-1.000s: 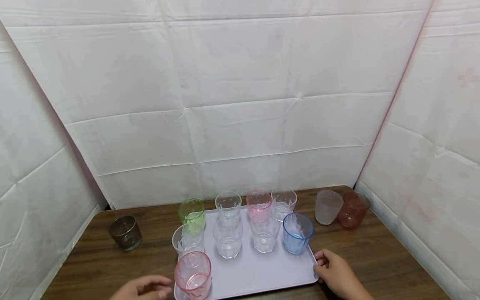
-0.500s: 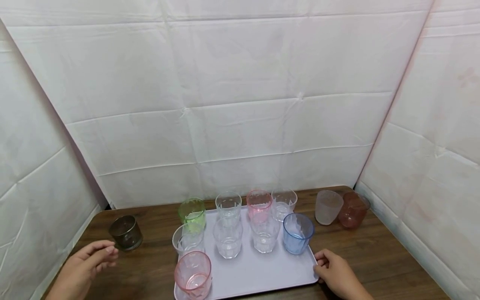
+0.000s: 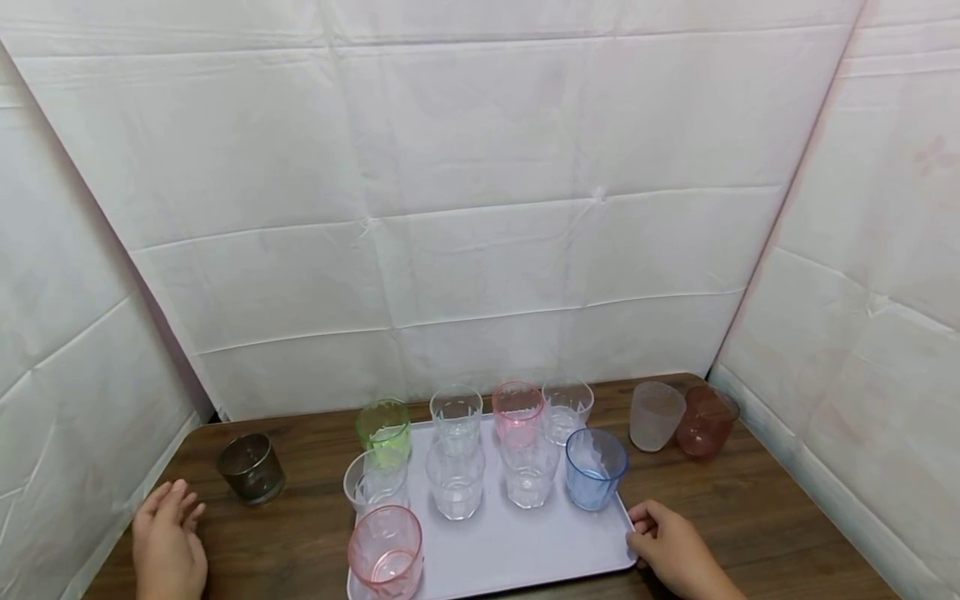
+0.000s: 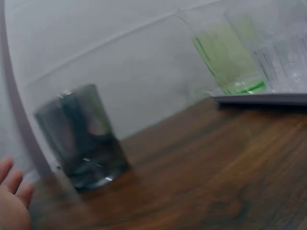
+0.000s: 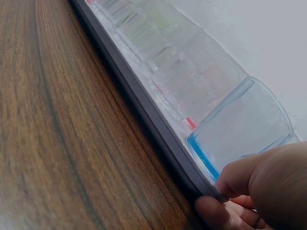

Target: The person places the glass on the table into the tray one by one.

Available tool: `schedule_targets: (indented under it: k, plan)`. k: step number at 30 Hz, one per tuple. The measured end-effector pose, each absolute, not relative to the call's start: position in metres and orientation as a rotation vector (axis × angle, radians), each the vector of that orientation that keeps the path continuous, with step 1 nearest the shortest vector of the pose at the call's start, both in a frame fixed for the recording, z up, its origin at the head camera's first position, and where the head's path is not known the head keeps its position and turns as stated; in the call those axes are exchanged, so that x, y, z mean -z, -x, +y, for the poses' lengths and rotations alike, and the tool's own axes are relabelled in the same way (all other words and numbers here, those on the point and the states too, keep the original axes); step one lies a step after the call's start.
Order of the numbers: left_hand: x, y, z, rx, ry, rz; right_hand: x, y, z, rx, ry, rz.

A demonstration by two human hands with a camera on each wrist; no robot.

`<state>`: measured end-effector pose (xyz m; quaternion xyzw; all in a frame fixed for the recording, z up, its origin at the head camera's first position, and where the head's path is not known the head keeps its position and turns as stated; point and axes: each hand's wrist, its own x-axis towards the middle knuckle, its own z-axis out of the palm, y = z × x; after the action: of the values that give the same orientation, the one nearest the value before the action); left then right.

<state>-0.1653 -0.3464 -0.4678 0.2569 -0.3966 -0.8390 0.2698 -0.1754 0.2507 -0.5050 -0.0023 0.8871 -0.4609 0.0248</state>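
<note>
The dark smoky glass tumbler (image 3: 251,467) stood upright on the wooden table (image 3: 300,533) at lower left, just up and right of the left hand (image 3: 168,542), whose fingers lay straight and empty. The right hand (image 3: 675,550) pinched the lilac plastic tray (image 3: 517,542) edge at lower right.

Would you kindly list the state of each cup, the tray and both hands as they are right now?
Left hand: open, flat on the table, near the dark cup.
Right hand: fingers curled on the tray's right edge.
Dark cup: upright on the table, untouched.
Tray: flat on the table, carrying nine upright cups.
Blue cup: upright, at the tray's right edge.
Near pink cup: upright, front left of the tray.
Frosted cup: on the table, tilted.
Reddish cup: on the table, tilted.
</note>
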Motion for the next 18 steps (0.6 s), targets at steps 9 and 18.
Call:
schedule_targets:
  k: [9, 18]
  plan:
    - [0.480, 0.183, -0.322, 2.215, -0.588, -1.590, 0.506, 0.177, 0.252, 1.426, 0.008, 2.736]
    - [0.482, 0.198, -0.311, 2.088, -0.605, -1.854, 0.506, 0.178, 0.252, 1.393, -0.041, 2.715]
